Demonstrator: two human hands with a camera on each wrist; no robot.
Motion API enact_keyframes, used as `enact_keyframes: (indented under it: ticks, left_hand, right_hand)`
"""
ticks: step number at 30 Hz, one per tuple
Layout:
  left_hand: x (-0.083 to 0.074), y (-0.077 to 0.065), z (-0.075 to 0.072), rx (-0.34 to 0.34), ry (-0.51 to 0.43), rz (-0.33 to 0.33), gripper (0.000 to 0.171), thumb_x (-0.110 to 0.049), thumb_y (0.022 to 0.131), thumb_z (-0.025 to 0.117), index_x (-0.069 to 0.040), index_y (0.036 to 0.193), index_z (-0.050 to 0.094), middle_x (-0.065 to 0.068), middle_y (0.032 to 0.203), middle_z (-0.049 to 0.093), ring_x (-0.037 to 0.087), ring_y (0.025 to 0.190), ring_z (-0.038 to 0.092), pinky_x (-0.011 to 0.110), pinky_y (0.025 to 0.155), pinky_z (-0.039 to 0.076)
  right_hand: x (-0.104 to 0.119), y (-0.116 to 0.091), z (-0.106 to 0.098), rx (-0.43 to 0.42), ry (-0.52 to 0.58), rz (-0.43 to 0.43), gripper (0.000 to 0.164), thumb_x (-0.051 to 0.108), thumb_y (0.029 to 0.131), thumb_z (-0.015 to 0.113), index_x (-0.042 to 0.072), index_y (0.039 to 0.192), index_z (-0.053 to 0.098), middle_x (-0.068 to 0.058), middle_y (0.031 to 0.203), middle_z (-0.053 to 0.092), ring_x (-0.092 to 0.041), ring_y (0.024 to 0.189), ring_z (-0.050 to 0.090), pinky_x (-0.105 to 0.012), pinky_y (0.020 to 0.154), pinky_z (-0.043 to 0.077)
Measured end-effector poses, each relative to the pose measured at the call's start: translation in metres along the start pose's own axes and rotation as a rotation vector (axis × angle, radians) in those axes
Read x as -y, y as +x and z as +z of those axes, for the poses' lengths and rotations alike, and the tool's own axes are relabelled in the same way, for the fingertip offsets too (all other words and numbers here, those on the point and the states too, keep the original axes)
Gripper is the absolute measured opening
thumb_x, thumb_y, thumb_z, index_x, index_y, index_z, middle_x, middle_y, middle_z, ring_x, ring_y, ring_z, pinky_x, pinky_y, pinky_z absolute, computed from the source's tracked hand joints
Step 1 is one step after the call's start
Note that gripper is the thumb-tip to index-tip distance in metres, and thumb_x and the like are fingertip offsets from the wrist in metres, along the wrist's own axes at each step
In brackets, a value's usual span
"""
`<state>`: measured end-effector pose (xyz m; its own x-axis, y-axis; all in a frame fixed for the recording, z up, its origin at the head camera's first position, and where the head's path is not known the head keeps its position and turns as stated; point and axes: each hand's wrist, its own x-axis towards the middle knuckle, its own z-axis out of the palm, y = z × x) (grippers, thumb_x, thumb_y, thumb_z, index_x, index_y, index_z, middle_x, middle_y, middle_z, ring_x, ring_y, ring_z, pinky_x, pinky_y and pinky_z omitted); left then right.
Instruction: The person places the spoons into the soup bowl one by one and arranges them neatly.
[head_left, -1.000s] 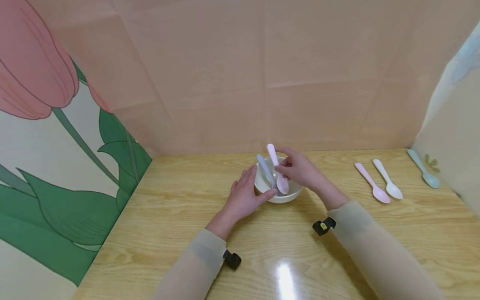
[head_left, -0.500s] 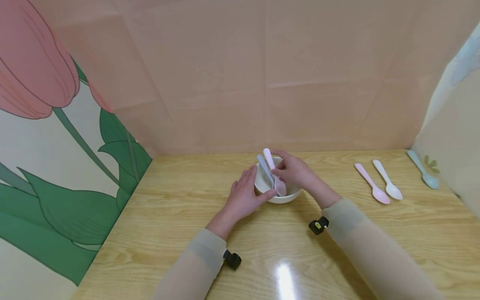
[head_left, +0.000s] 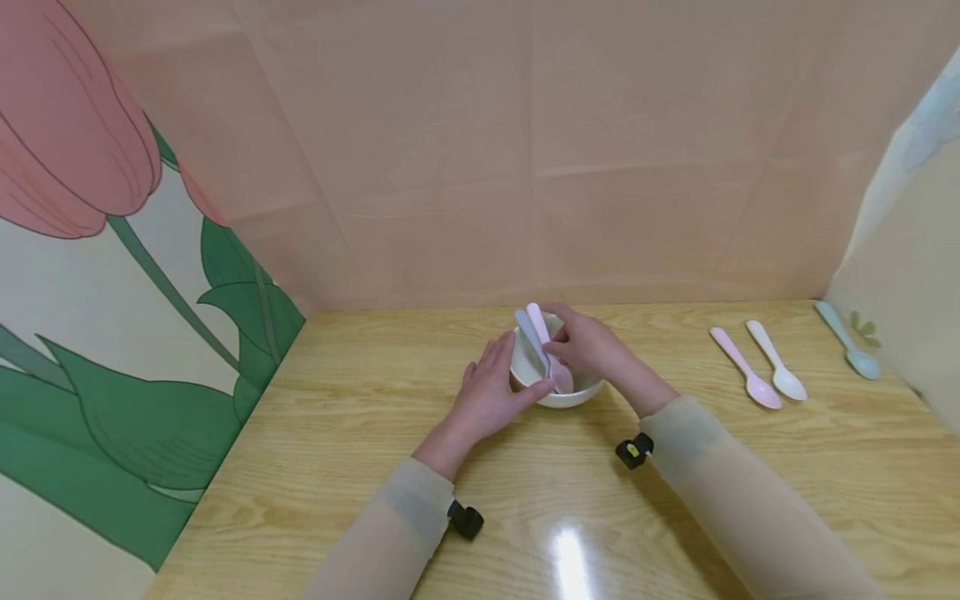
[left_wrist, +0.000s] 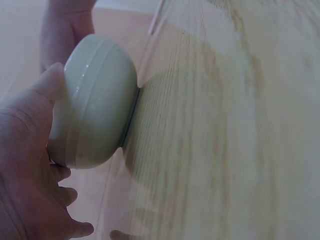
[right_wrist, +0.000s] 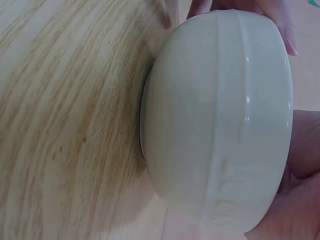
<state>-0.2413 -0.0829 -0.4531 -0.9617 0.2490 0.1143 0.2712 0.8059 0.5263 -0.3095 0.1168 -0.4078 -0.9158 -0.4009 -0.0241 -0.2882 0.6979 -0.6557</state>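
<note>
A white bowl (head_left: 567,401) stands upright on the wooden table; its outer wall (left_wrist: 102,100) fills much of both wrist views. My left hand (head_left: 489,393) steadies it from the left, thumb over the near rim and fingers spread along the outside. Inside the bowl leans a blue-grey spoon (head_left: 530,336), its handle rising past the far left rim. My right hand (head_left: 590,346) pinches a light pink spoon (head_left: 536,318) by the handle, its head down in the bowl beside the blue-grey one. The right fingertips are partly hidden in the head view.
To the right on the table lie another pink spoon (head_left: 746,371), a white spoon (head_left: 777,362) and a pale green spoon (head_left: 847,342) near the right-hand wall. A plain pinkish backdrop (head_left: 420,167) rises behind the table, and a tulip-patterned panel (head_left: 135,417) borders the left side.
My right hand has moved a little left and down with the pink spoon, bringing it close against the blue-grey spoon in the bowl. The left hand and bowl have stayed put.
</note>
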Motion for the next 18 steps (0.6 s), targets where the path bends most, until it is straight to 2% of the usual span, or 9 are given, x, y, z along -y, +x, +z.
enact_keyframes:
  ticks: [6,18]
  left_hand:
    - [0.0001,0.0003,0.0011,0.004,-0.011,-0.009,0.108,-0.081,0.087,0.047,-0.022,0.164,-0.001,-0.003,0.169,0.009,0.027,0.154,0.01,0.064,0.116,0.015]
    - [0.0016,0.0009,0.0024,0.006,0.001,-0.013,0.111,-0.088,0.084,0.04,-0.023,0.163,-0.003,-0.004,0.169,0.007,0.027,0.154,0.01,0.063,0.116,0.015]
  right_hand:
    - [0.0006,-0.0001,0.0011,0.006,-0.019,0.016,0.07,0.016,0.098,0.068,0.015,0.158,0.031,-0.01,0.099,0.071,-0.023,0.084,0.068,-0.036,0.07,0.055]
    - [0.0031,-0.0005,0.0008,0.002,-0.033,0.015,0.067,0.016,0.098,0.068,0.015,0.156,0.035,-0.011,0.099,0.071,-0.023,0.084,0.068,-0.037,0.071,0.054]
